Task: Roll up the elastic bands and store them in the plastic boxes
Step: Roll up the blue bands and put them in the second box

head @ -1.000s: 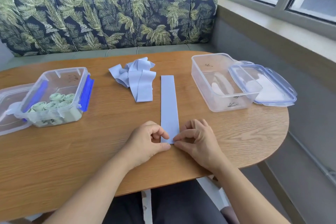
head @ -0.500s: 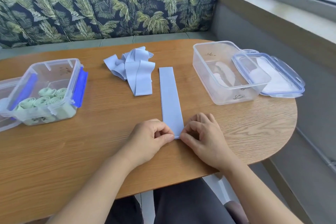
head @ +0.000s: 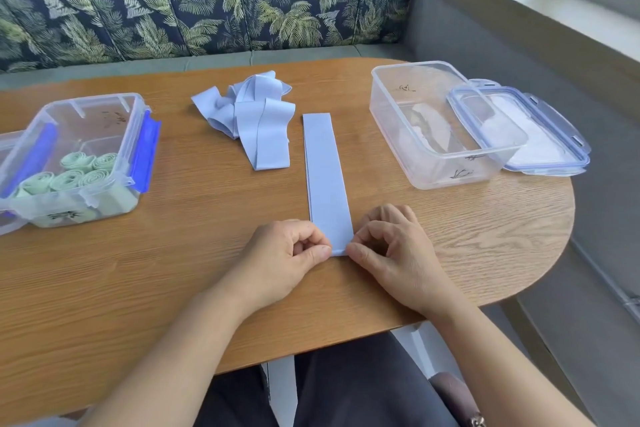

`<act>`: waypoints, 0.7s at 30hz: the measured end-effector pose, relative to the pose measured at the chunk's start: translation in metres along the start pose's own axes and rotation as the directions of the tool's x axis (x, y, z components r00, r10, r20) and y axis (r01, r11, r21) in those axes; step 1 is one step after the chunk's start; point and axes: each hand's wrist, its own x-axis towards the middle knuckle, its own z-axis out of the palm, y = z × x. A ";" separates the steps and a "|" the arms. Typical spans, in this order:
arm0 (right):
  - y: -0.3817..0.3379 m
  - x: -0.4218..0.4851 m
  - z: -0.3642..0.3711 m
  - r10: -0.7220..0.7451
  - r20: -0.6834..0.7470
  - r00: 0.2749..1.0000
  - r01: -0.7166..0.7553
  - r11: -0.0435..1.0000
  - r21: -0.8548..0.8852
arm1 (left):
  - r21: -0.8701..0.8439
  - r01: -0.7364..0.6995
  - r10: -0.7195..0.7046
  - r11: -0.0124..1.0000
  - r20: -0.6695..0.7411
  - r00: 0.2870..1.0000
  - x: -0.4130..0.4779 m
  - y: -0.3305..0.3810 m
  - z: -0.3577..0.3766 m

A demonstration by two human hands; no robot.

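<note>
Not much has changed from half a second back: both hands sit at the same spot. The near edge of the flat blue band now shows a tiny turned-up lip where before it lay flat.

The left hand and right hand each pinch a near corner of it between thumb and forefinger, with the other fingers curled in.

The band is a long, smooth, matte strip running from the hands toward 12 o'clock on the wood-grain table. At 11 o'clock there's a floppy heap of loose bands in the same pale blue. At 9 o'clock is a clear plastic box with blue clips, holding spiralled green rolls. At 2 o'clock there's a second clear box, with a lid leaning on its far side.
</note>
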 end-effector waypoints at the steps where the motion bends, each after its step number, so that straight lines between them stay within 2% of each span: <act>1: -0.001 0.000 0.000 0.004 -0.001 1.000 -0.004 1.000 -0.002 | 0.006 0.002 -0.002 1.000 0.002 1.000 0.000 0.000 0.000; 9: -0.006 0.001 0.002 0.084 -0.024 0.996 -0.085 0.996 -0.034 | 0.103 0.003 -0.004 0.995 0.008 1.000 0.002 0.001 0.001; 21: -0.010 0.001 0.001 0.107 -0.022 0.994 -0.108 0.994 -0.030 | 0.163 -0.021 0.032 0.986 -0.065 0.997 0.003 0.004 0.002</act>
